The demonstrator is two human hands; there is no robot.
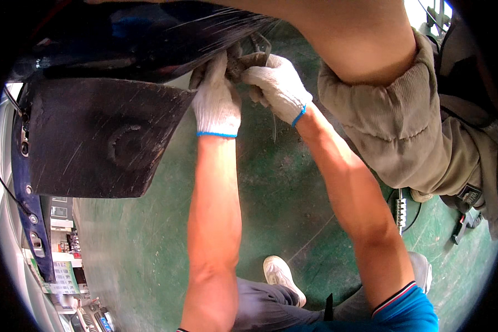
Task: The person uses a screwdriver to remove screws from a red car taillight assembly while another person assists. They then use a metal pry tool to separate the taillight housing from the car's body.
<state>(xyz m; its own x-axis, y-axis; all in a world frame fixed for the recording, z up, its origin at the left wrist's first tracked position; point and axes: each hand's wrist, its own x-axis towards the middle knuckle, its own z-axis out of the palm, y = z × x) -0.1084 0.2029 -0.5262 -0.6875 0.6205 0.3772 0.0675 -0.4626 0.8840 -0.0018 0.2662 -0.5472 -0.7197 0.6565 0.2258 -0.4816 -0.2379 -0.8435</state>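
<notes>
A dark blue, scratched car body panel point(149, 41) spans the upper left, with a black mud-flap-like plate point(94, 135) below it. At the panel's lower edge my left hand point(217, 102), in a white knit glove with a blue cuff, is closed, its fingertips in shadow. Just to its right my right hand point(276, 86), gloved the same, is closed with its fingers curled. What either hand holds is hidden by the gloves and shadow. A thin bent metal loop point(264, 45) sticks up beside the right hand.
A co-worker's bare limb point(359, 33) with a rolled beige sleeve point(382, 122) fills the upper right, close to my right forearm. A white strip point(400, 213) and a black-and-red tool point(466, 224) lie on the green floor point(166, 243). Shelved goods point(66, 243) stand at lower left.
</notes>
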